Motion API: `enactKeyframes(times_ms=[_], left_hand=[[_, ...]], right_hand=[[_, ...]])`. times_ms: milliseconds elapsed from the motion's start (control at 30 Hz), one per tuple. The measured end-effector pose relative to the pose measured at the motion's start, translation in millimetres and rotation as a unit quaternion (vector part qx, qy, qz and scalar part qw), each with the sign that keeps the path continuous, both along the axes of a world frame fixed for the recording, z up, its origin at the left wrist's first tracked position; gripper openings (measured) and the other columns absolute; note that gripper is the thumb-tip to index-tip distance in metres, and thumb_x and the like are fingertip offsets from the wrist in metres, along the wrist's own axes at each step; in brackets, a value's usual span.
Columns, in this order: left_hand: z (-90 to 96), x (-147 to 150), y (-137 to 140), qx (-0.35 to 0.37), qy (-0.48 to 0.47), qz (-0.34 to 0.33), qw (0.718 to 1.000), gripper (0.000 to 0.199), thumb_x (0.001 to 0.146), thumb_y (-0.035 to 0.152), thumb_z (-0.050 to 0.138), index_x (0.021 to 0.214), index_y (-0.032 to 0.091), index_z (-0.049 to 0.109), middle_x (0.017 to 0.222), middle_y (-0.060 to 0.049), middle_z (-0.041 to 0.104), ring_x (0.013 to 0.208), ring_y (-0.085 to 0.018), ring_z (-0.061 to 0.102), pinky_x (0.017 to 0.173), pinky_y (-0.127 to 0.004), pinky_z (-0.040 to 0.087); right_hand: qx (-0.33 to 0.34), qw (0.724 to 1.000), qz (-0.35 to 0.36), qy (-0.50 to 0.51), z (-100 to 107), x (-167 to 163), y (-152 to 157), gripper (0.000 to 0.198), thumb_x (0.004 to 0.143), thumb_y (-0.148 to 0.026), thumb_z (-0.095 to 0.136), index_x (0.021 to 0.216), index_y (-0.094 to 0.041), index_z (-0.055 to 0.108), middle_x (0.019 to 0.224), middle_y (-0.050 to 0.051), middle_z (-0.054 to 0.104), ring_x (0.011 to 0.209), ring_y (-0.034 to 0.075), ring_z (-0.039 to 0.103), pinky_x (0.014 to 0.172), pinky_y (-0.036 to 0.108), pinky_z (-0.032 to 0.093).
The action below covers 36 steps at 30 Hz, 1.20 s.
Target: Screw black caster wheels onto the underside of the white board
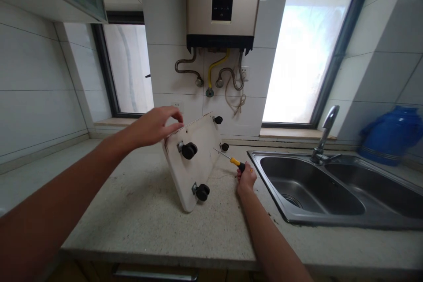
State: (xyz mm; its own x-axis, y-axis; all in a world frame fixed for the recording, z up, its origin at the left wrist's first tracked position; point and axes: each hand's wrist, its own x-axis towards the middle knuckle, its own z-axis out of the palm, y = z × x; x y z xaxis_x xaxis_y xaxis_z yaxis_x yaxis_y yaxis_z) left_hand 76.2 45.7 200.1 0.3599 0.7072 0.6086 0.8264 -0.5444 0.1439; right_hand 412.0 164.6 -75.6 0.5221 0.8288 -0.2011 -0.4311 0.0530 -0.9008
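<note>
A white board with rounded corners is tilted up on its edge on the countertop. Black swivel casters are fixed to its face; the nearer two are the upper caster and the lower caster, each on a metal plate. My left hand grips the board's top edge, fingers behind it and thumb along the edge. In my right hand is a screwdriver with a yellow and black handle. Its thin shaft points up and left toward the board's face; whether the tip touches it I cannot tell.
The speckled countertop runs under everything. On the right is a double steel sink with a chrome faucet; a blue plastic container stands behind it. A water heater with hoses hangs on the tiled wall.
</note>
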Motion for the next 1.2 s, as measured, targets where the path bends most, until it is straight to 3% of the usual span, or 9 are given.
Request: enactKeyframes(times_ms=[67,167,333,467,633,800,900,1000,1200], left_hand=[[-22.0,-38.0,-3.4,0.031,-0.251,0.006,0.967,0.039,0.094,0.062,0.08,0.106,0.025,0.078,0.105,-0.004,0.083,0.098,-0.028,0.075,0.091,-0.043,0.058],[-78.4,-89.3,-12.4,0.027,-0.369,0.12,0.921,0.053,0.092,0.078,0.068,0.105,0.026,0.072,0.101,-0.002,0.081,0.102,-0.029,0.075,0.092,-0.045,0.059],[-179.8,-128.6,-36.2,-0.125,-0.314,0.218,0.916,0.054,0.08,0.079,0.079,0.078,0.026,0.072,0.064,0.001,0.07,0.072,-0.031,0.074,0.066,-0.039,0.053],[-220.5,-151.4,-42.9,-0.189,-0.248,0.275,0.91,0.041,0.074,0.064,0.081,0.066,0.026,0.067,0.058,-0.001,0.065,0.072,-0.037,0.076,0.066,-0.043,0.049],[-231.5,-182.9,-34.9,-0.228,-0.224,0.318,0.892,0.025,0.066,0.051,0.079,0.067,0.028,0.07,0.072,-0.008,0.076,0.088,-0.045,0.08,0.076,-0.048,0.055],[-231.7,-196.4,-31.1,-0.246,-0.268,0.314,0.877,0.032,0.07,0.057,0.074,0.074,0.025,0.075,0.079,-0.01,0.081,0.09,-0.041,0.082,0.081,-0.045,0.058],[-229.3,-190.0,-23.9,-0.201,-0.313,0.324,0.87,0.039,0.073,0.062,0.07,0.08,0.023,0.073,0.081,-0.012,0.08,0.089,-0.041,0.08,0.082,-0.046,0.058],[-224.5,-159.1,-3.8,-0.121,-0.366,0.292,0.875,0.05,0.081,0.069,0.062,0.092,0.022,0.072,0.091,-0.015,0.081,0.097,-0.041,0.079,0.091,-0.051,0.059],[-216.3,-42.8,51.7,-0.023,-0.462,0.068,0.884,0.065,0.102,0.08,0.048,0.107,0.021,0.074,0.105,-0.012,0.081,0.1,-0.03,0.076,0.093,-0.042,0.061]], right_hand=[[0.0,1.0,0.004,-0.007,0.2,-0.6,-1.4,0.042,0.11,-0.05,0.071,0.133,-0.016,0.069,0.121,0.008,0.073,0.099,0.018,0.073,0.086,0.036,0.067],[-0.001,1.0,0.008,-0.019,2.1,-3.8,-3.0,0.042,0.11,-0.05,0.071,0.134,-0.016,0.069,0.121,0.008,0.073,0.1,0.018,0.073,0.087,0.036,0.067],[-0.005,0.999,0.021,-0.041,4.9,-8.3,-3.8,0.041,0.11,-0.049,0.071,0.133,-0.016,0.07,0.121,0.008,0.073,0.099,0.018,0.073,0.086,0.036,0.067],[-0.007,0.998,0.022,-0.051,5.8,-7.1,-4.5,0.039,0.11,-0.048,0.071,0.131,-0.015,0.07,0.116,0.007,0.073,0.094,0.016,0.072,0.081,0.033,0.066],[-0.008,0.998,0.015,-0.053,6.2,-6.0,-5.1,0.037,0.11,-0.047,0.071,0.127,-0.015,0.07,0.11,0.005,0.072,0.087,0.013,0.07,0.075,0.029,0.064],[-0.004,0.999,0.019,-0.038,6.1,-7.1,-4.7,0.036,0.11,-0.046,0.072,0.128,-0.015,0.07,0.112,0.006,0.073,0.089,0.014,0.071,0.077,0.03,0.065],[0.0,1.0,0.015,-0.01,6.4,-5.6,-3.4,0.037,0.109,-0.046,0.072,0.13,-0.015,0.07,0.115,0.006,0.073,0.092,0.015,0.071,0.079,0.031,0.065],[0.014,0.999,0.02,0.035,7.1,-2.8,-2.0,0.04,0.11,-0.048,0.071,0.133,-0.016,0.069,0.119,0.007,0.073,0.095,0.016,0.072,0.082,0.033,0.066],[0.072,0.988,0.083,0.11,11.0,0.6,-2.4,0.038,0.11,-0.05,0.07,0.125,-0.015,0.07,0.106,0.004,0.071,0.083,0.012,0.067,0.072,0.027,0.061]])
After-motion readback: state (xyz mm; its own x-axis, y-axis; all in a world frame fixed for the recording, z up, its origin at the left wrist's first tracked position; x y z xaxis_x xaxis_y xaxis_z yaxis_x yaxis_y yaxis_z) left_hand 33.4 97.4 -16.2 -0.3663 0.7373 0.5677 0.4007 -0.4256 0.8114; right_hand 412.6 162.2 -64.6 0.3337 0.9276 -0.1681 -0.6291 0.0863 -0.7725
